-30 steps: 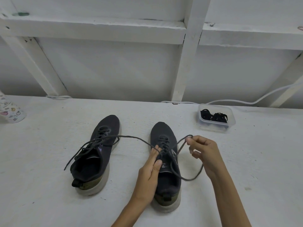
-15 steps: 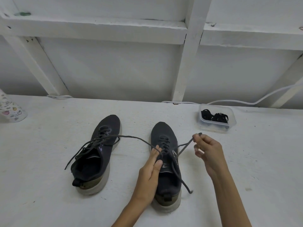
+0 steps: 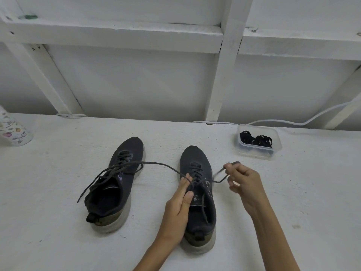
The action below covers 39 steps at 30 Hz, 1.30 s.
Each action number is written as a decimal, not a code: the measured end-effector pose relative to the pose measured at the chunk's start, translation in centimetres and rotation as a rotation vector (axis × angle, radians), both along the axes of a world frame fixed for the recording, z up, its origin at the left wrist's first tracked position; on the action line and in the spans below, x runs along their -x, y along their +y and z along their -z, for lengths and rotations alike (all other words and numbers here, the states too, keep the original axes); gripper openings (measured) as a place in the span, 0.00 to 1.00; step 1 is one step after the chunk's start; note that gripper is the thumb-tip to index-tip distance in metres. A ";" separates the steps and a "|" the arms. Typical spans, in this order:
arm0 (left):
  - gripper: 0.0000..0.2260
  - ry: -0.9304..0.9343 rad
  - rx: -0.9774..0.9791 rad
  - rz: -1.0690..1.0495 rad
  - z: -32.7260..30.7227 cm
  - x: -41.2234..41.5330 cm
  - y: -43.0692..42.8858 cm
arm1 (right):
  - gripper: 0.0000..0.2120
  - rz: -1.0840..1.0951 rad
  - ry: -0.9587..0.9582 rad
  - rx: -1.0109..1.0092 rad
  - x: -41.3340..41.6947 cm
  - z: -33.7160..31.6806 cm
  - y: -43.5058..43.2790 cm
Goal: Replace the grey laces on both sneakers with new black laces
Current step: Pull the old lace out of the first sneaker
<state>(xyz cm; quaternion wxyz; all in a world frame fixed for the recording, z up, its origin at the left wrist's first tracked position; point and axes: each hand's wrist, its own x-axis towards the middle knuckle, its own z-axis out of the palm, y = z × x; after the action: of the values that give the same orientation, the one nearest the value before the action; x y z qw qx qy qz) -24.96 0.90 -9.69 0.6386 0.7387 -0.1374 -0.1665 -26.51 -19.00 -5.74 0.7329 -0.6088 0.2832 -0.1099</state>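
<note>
Two dark sneakers stand side by side on the white table, toes pointing away. The left sneaker (image 3: 119, 182) has loose grey laces spilling to its left. My left hand (image 3: 179, 200) rests with straight fingers on the inner side of the right sneaker (image 3: 199, 196), by its eyelets. My right hand (image 3: 243, 182) pinches a grey lace (image 3: 219, 178) just right of that shoe, pulled out sideways. The lace's other strand runs left across to the left sneaker. A clear plastic tub (image 3: 259, 153) at the back right holds bundled black laces (image 3: 256, 139).
A white cable (image 3: 283, 121) runs along the back edge of the table under a white timber frame (image 3: 220, 79). A patterned cup (image 3: 13, 130) stands at the far left edge.
My right hand has pulled the lace end out to the right and up; the long loop that hung beside the right shoe is gone, and its free tail now lies over the shoe opening.
</note>
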 end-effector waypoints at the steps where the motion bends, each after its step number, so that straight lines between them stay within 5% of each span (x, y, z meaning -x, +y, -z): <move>1: 0.20 0.004 0.007 -0.001 0.0 0.0 0.0 | 0.05 -0.095 0.033 0.025 0.2 0.0 0.4; 5: 0.20 0.000 0.013 0.006 -0.1 0.0 -0.1 | 0.09 -0.435 0.131 0.121 1.0 -0.2 1.8; 13: 0.19 -0.024 -0.015 0.003 0.0 0.0 0.0 | 0.04 0.070 -0.016 -0.030 -0.1 0.0 -0.3; 18: 0.18 -0.022 -0.005 -0.006 0.0 0.0 0.0 | 0.13 -0.193 0.072 0.034 0.7 0.5 1.3; 21: 0.18 -0.019 -0.001 -0.005 -0.1 0.0 0.0 | 0.08 -0.378 0.087 0.103 1.4 0.8 2.5; 27: 0.19 -0.001 0.000 -0.003 -0.1 0.0 0.1 | 0.07 -0.061 -0.065 -0.013 0.9 0.4 0.9; 33: 0.19 0.017 0.062 -0.053 -0.5 0.4 0.1 | 0.22 -0.153 0.135 0.191 1.6 0.6 1.4; 39: 0.09 -0.019 0.151 -0.166 -1.1 -0.3 1.2 | 0.09 -0.090 -0.028 0.223 2.8 1.8 5.5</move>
<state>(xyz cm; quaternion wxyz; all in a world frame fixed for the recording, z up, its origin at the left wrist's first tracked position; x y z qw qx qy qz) -24.61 2.13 -8.64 0.7026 0.6989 -0.0939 -0.0953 -29.34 -13.46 -7.57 0.6685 -0.6971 0.2315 -0.1162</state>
